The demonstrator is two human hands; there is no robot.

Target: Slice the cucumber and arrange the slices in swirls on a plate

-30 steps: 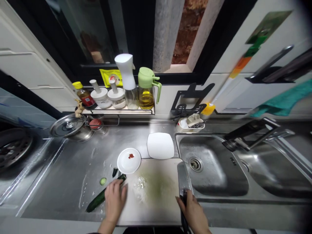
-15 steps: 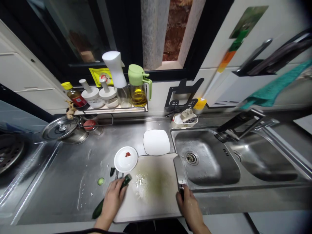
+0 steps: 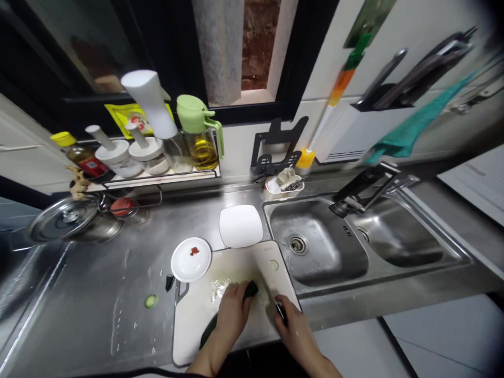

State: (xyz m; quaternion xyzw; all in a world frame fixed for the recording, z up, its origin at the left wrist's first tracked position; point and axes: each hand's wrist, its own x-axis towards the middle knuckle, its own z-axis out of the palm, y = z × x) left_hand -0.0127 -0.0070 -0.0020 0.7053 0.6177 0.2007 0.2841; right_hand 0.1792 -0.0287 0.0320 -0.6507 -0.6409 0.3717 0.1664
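Note:
My left hand [image 3: 232,312] is closed around a dark green cucumber [image 3: 251,289], which lies slantwise over the white cutting board [image 3: 189,325]. Its near end shows below my wrist. To the right, my right hand [image 3: 291,323] grips the black handle of a knife [image 3: 265,273]; the blade is over the board's right part, just beside the cucumber's tip. A pale cucumber slice [image 3: 274,265] rests near the board's upper right corner. Wet greenish juice marks the middle of the board.
A round plate [image 3: 191,260] with a bit of red food and a square white plate [image 3: 241,226] stand behind the board. Cucumber pieces [image 3: 150,301] lie at left. The sink [image 3: 318,247] is at right; a bottle rack [image 3: 165,178] is behind.
The cucumber and my left hand have moved right onto the board's middle. The knife has come from the board's right edge to beside the cucumber. The view has shifted right.

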